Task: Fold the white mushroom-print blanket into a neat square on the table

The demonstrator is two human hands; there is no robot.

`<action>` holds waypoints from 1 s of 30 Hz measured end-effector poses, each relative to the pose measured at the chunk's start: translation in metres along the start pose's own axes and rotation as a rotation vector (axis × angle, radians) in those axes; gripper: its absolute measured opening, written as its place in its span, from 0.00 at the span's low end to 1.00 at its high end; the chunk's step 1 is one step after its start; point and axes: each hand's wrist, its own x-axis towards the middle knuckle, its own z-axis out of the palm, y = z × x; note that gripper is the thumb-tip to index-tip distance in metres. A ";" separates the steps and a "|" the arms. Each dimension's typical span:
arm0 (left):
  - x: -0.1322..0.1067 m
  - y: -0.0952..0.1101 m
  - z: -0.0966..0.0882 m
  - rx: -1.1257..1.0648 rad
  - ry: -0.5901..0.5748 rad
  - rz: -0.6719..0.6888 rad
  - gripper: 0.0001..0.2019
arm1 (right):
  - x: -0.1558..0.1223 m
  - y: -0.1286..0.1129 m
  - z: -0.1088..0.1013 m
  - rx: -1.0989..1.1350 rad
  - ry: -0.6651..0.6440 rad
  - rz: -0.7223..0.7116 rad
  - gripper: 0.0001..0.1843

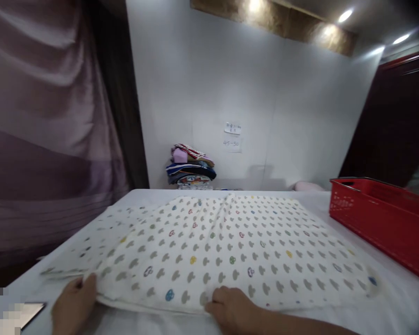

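One curtain [38, 116]: mauve, hanging in folds along the left side, beyond the table's left edge.
Flat dark object [31, 311]: glossy, lying on the table [387, 307] at its near left corner, just left of the left hand; part of it is blurred out.
Left hand [75, 304]: at the near left corner of the cloth, fingers closed on its folded edge, thumb on top.
Stack of folded clothes [190, 166]: mixed colours, at the far end of the table against the wall [230, 70], well apart from both hands.
Cloth [223, 242]: white with small grey and coloured prints, spread flat across the middle of the white table, a doubled layer along its near edge, which lies under both hands.
Paper notes [232, 136]: two small sheets stuck on the wall, right of the stack; the writing is too small to read.
Right hand [233, 309]: knuckles up, fingers bent down onto the near edge of the cloth near its middle; fingertips hidden, so pinching or only pressing cannot be told.
Red basket [380, 218]: plastic, perforated sides, on the table's right side, just beside the cloth's right edge.
Dark door [398, 116]: behind the basket, at the far right.
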 end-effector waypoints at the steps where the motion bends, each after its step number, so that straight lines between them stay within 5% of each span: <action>1: -0.008 -0.002 -0.001 -0.059 0.000 0.019 0.10 | 0.000 -0.001 -0.005 0.033 -0.023 -0.015 0.11; 8: -0.033 -0.006 0.012 -0.356 0.080 0.287 0.13 | 0.032 0.014 -0.058 0.560 -0.065 0.059 0.12; 13: -0.048 -0.005 0.027 -0.264 0.042 0.495 0.14 | 0.123 0.061 -0.071 0.742 -0.158 0.244 0.14; 16: -0.066 0.000 0.035 -0.102 -0.068 0.727 0.13 | 0.191 0.086 -0.076 0.807 -0.063 0.408 0.12; 21: -0.101 0.010 0.042 0.224 -0.456 1.087 0.08 | 0.284 0.113 -0.076 0.734 0.120 0.578 0.08; 30: -0.098 0.002 0.069 0.395 -0.536 1.187 0.04 | 0.373 0.151 -0.043 0.330 0.252 0.640 0.11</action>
